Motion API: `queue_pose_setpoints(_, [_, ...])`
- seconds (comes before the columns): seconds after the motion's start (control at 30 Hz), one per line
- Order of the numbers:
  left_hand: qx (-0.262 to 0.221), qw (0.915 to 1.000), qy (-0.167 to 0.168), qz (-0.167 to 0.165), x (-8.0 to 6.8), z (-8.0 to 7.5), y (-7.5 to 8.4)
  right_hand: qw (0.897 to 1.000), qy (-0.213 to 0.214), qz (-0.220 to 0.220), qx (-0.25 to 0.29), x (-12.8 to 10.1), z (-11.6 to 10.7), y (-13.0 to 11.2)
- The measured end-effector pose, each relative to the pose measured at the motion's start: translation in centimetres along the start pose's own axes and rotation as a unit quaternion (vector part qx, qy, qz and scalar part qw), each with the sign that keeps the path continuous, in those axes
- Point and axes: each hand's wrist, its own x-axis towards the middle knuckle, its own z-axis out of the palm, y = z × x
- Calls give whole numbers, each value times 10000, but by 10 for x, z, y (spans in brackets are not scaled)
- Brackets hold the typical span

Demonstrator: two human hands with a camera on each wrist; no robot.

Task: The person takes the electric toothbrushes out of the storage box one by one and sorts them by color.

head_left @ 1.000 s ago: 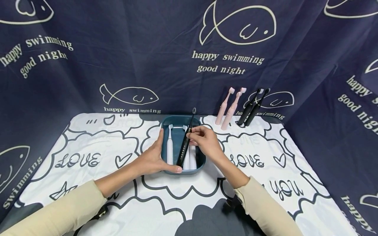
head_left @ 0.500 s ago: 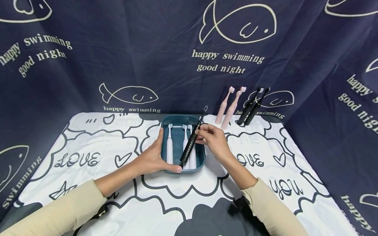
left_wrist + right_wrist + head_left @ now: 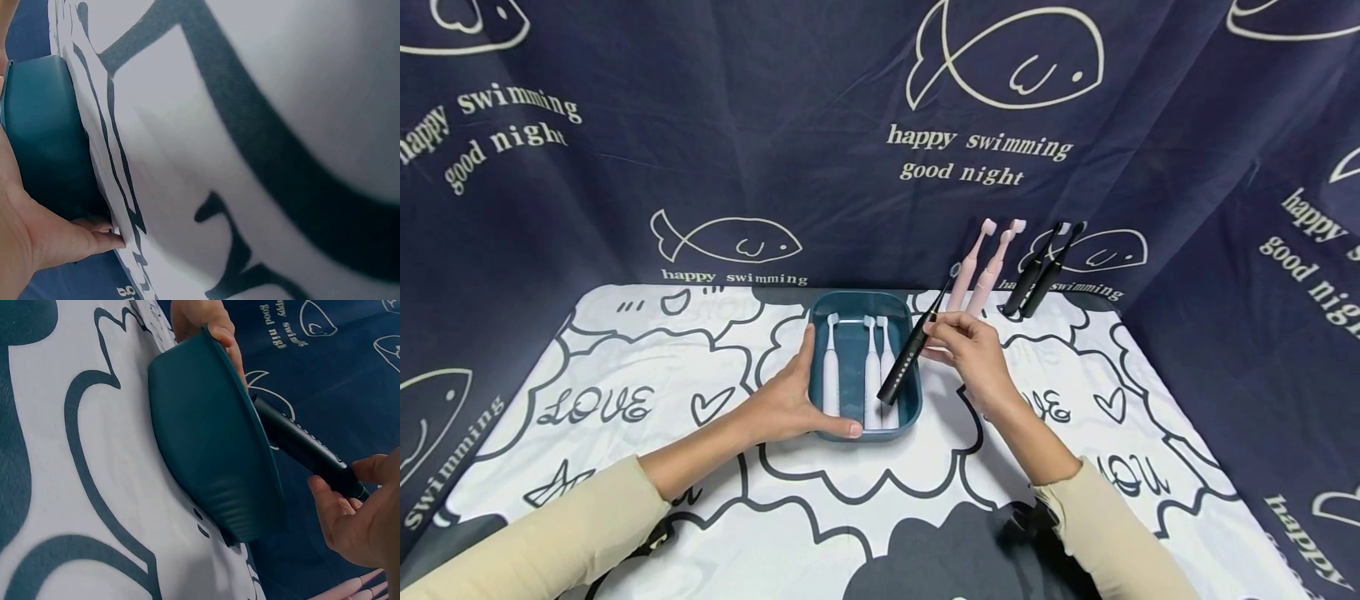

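A dark teal storage box [image 3: 850,367] stands on the table with three white electric toothbrushes [image 3: 832,375] lying in it. My left hand [image 3: 782,396] holds the box by its near left corner, thumb on the front rim and fingers along the left side. In the left wrist view, the fingertips reach down the box's outer wall near the cloth. My right hand [image 3: 966,350] pinches a black electric toothbrush [image 3: 906,362] near the top of its handle. The brush is tilted, its head up to the right, its base above the right part of the box.
Behind and right of the box, two pink electric toothbrushes [image 3: 988,279] and two black electric toothbrushes [image 3: 1045,279] stand upright on the table. A navy fish-print curtain [image 3: 850,150] hangs behind. A white patterned cloth [image 3: 647,358] covers the table.
My right hand has moved right and lifted the black toothbrush from over the box's middle toward its right rim, tilting it further. My left hand stays at the box's corner.
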Motion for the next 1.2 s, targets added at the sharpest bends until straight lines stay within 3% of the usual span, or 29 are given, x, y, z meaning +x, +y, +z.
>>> queue_pose_setpoints(0.3, [-40, 10000, 4, -31, -2, -1, 2, 9997, 179, 106, 95, -2, -17, -6])
queue_pose_setpoints(1.2, [-105, 9999, 4, 20, -2, -1, 2, 9966, 620, -435, 316, -1, -74, -17])
